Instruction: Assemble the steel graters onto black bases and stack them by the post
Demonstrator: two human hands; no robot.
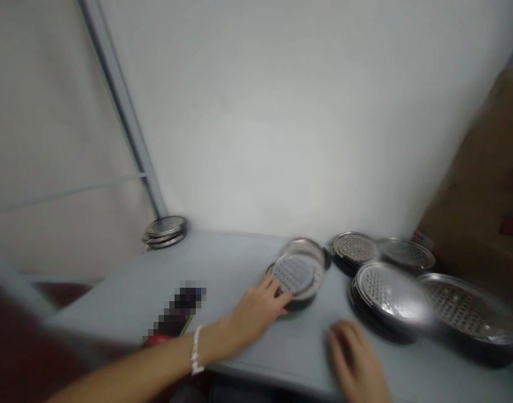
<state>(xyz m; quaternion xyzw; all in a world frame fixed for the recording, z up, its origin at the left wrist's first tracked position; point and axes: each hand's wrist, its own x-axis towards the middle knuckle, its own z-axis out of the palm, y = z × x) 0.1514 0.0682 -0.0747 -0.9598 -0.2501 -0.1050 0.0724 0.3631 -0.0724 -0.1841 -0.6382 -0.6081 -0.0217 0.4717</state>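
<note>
My left hand [259, 307] reaches across the grey table [222, 268]. Its fingers touch the near left edge of a round perforated metal tray [299, 274] that lies on a dark stack; they rest on the rim and do not wrap round it. My right hand [357, 358] hovers low over the table's front edge, fingers loosely curled and blurred, holding nothing that I can see. A white bracelet [196, 351] sits on my left wrist.
Several more perforated metal trays [386, 291] lie stacked to the right. A small pile of metal discs [164, 230] sits at the far left corner by a post. A brown cardboard box [483, 184] stands at the right. A white wall closes the back.
</note>
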